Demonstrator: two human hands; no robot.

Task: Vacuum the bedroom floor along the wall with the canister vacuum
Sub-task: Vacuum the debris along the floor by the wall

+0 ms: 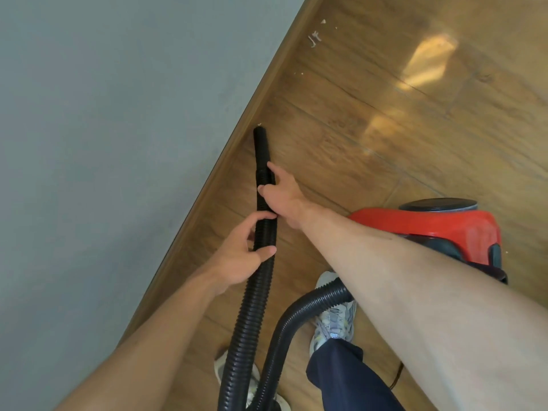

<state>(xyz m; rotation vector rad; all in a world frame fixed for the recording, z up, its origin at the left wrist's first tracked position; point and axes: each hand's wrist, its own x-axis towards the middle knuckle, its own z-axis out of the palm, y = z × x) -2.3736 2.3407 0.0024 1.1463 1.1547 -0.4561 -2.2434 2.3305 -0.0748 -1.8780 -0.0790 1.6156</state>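
The right hand (281,194) grips the hose (252,307) nearer its nozzle (261,143), the left hand (240,256) clasps it behind, long axis running along the baseboard (229,157) toward white scraps (314,40) ahead.

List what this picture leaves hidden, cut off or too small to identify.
Head view: where the hose joins the red canister, hidden by the right forearm.
Head view: the white scraps on the floor, too small to identify.
Head view: the left shoe, under hose loops, cut by the bottom edge.
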